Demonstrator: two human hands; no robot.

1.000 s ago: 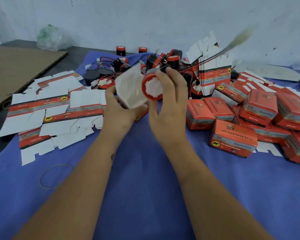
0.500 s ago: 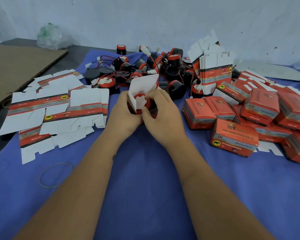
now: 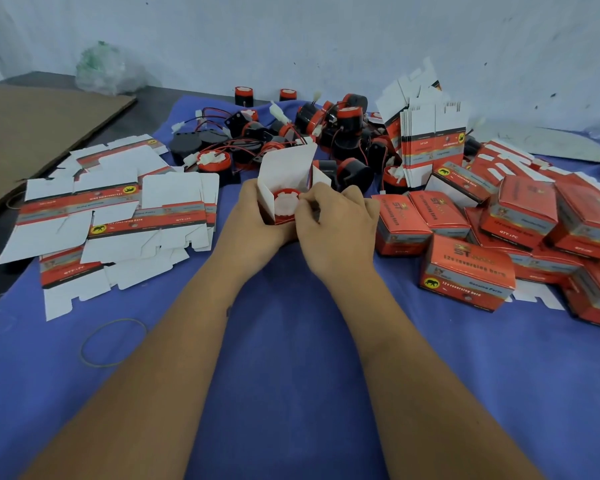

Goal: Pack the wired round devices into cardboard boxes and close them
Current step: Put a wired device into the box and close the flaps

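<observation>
Head view shows both hands meeting at the centre of the frame over one small cardboard box (image 3: 284, 174), whose white top flap stands open. The left hand (image 3: 253, 220) has its fingers curled around the left side of the box and holds it steady on the blue surface (image 3: 291, 341). The right hand (image 3: 336, 220) touches the right side, its fingertips (image 3: 303, 199) at the box mouth against the round red device (image 3: 285, 204), which sits inside the box with its pale face up. Whether these fingers pinch the device or only press it, I cannot tell. The step in hand seems to be seating the device in the box. The next move would call for tucking any loose wire inside, then folding the flap down. More wired devices (image 3: 326, 133) lie in a pile in the upper centre, flat unfolded cartons (image 3: 118, 209) lie at the left, and closed red boxes (image 3: 465, 271) are heaped at the right.
</observation>
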